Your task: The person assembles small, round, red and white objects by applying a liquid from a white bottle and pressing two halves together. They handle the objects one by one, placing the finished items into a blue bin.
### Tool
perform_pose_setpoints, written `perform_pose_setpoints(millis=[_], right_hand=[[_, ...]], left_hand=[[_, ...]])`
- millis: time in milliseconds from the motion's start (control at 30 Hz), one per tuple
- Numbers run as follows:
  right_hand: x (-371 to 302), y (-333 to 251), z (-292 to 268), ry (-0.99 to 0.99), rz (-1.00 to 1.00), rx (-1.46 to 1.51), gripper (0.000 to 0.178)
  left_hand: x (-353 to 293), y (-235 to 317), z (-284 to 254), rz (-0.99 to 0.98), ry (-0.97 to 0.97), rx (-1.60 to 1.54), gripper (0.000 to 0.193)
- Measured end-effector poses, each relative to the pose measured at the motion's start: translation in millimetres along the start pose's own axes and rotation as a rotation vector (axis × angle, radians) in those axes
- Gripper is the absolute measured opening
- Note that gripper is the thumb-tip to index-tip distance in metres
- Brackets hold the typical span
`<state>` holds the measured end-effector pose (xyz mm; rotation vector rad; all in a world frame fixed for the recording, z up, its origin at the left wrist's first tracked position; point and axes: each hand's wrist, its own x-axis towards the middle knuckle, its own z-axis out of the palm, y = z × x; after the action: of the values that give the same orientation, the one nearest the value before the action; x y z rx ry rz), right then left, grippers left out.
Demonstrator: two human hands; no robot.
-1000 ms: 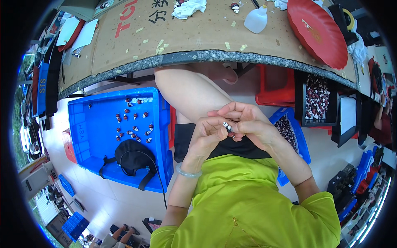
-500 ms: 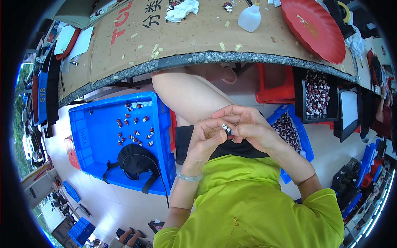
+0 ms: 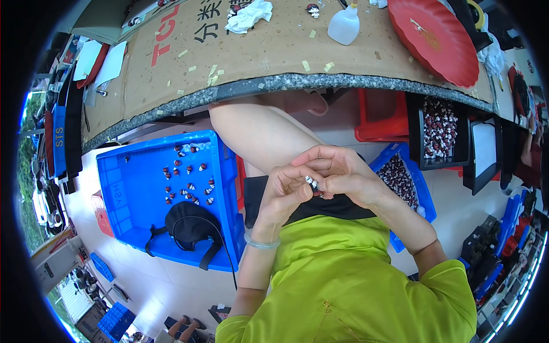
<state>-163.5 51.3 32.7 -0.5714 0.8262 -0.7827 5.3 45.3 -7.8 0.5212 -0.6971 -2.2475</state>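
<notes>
So nearest the camera, at 6 o'clock, is a lime-green shirt (image 3: 337, 274). Just past it the left hand (image 3: 289, 187), with a pale bangle (image 3: 262, 242) on its wrist, is pinching a tiny white-and-dark figurine (image 3: 311, 182). The right hand (image 3: 346, 178) has its thumb and fingers on it too, so it sits right between both hands above the lap, partly covered by fingers.

From there, a blue bin (image 3: 140, 197) is at 9 o'clock with loose little figures (image 3: 190, 187) and a black bag (image 3: 194, 226) in it. Another blue bin (image 3: 424, 200), full of figures, is at 3, and a packed black tray (image 3: 439, 128) at 2.

Farther off, at 12, there's a cardboard-covered table (image 3: 257, 60) holding a white bottle (image 3: 344, 27), plus a red scalloped plate (image 3: 452, 63) around 1 to 2.
</notes>
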Motion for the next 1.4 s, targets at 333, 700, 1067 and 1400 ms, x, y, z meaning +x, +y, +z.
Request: perform_pose_setpoints(millis=[333,700,1067,1400], right_hand=[[4.6,2.9,0.9,0.047,0.011,0.013,0.046],[7.3,5.4,0.6,0.102,-0.006,-0.018,0.038],[5.3,9.1,-2.2,0.094,-0.035,-0.04,0.042],[2.8,6.2,-6.8,0.026,-0.091,-0.015,0.05]], left_hand=[[1.7,-2.0,-2.4,-0.001,0.031,0.02,0.035],[4.2,-6.9,0.3,0.018,0.078,0.001,0.034],[4.3,-9.2,2.0,-0.014,0.096,-0.052,0.033],[6.3,-1.2,7.8,-0.002,0.073,-0.039,0.031]])
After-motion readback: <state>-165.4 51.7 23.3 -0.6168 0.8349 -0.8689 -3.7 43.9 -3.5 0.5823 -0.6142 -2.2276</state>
